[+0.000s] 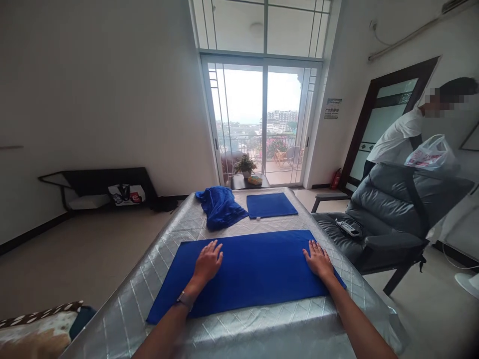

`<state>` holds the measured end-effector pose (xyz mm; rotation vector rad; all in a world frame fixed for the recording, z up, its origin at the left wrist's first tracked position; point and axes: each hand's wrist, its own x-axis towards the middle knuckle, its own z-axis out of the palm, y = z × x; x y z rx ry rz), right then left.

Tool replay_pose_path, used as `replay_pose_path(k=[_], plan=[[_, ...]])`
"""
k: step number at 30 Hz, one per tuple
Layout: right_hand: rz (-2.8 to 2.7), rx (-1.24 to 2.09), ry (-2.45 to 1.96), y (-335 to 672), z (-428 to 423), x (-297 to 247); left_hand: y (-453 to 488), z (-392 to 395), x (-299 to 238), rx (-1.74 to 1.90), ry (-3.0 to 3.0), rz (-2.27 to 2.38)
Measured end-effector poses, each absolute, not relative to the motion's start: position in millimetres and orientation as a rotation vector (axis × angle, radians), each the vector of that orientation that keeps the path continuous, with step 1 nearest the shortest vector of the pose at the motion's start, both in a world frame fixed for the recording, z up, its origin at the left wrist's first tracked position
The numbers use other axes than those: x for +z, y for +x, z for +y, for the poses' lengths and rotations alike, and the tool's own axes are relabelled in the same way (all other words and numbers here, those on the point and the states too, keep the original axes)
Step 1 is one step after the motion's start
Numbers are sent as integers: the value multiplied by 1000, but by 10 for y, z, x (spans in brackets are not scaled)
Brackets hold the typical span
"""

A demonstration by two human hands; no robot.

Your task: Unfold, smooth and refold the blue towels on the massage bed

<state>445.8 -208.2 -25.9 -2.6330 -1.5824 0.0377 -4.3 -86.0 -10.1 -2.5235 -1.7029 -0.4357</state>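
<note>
A blue cloth [258, 274] is spread flat and wide across the near part of the table. On its left side my left hand [208, 260] lies palm down, fingers stretched out, with a watch on the wrist. My right hand [318, 258] rests flat near the cloth's right end, its fingers a little apart. Farther back sits a crumpled blue cloth [221, 207]. Beside it, to the right, is a smaller blue cloth [272, 205] in a neat flat rectangle, with a small white tag at its near edge.
A quilted silvery cover [130, 294] drapes the table. To the right stands a grey armchair [396, 204] holding a white device [349, 228] and a plastic bag [432, 152]. A person [396, 132] leans behind it. A potted plant [246, 165] stands beyond the table's far end.
</note>
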Motion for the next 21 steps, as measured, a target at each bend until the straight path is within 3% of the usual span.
replay_pose_path(k=[5,9,21], plan=[[-1593,10,-2656,4452,-2076,-265,781,-1436,-340,-409,-2900,-1416],[-1604,8,-2649,4462,-2078,-272,823,-1651,-453,-309,-2977,-1448],[-1612,-1,-2672,4436,-2092,-229,-1169,-1747,-606,-58,-2373,-2096]])
